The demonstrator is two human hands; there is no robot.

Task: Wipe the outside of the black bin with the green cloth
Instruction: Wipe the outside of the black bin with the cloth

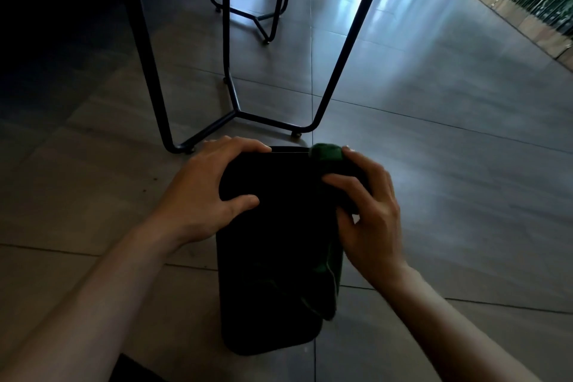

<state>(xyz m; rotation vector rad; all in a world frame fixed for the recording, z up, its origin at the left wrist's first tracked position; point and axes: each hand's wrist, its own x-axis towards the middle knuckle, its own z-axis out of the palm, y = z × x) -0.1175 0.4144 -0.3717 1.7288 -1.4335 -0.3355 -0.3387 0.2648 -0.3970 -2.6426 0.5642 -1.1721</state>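
Right hand [367,211] has its fingers curled round a bunched dark green cloth [327,156], pressing it on the tall black plastic bin [273,257]; left hand [210,187] grips the bin's opposite top corner.

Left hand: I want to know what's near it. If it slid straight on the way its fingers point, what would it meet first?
Probably the green cloth bunched in the right hand; the left hand points along the black bin.

Black bin [273,257] surface lost in shadow
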